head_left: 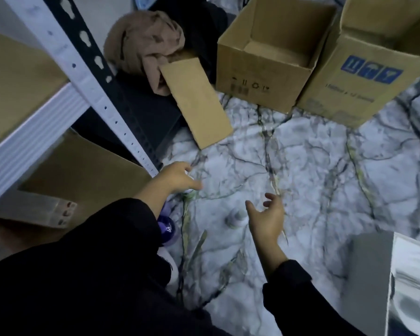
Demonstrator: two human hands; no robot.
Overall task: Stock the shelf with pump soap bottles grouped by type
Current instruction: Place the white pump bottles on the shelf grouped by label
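Beside the shelf [58,98], left hand [177,178] on a blurred bottle cap, grip unclear, right hand [264,217] spread, carton [357,86] print unreadable

Dim, cool bluish cast, light flat and diffuse, no clear source. Soft shadows only under the boxes [264,69] and shelf [34,132]. Whole frame soft; motion blur smears both hands and the floor [325,178] veins. Wide-angle bends the shelf post at the left edge. Bright glare on the shiny sheet [412,287] bottom right.
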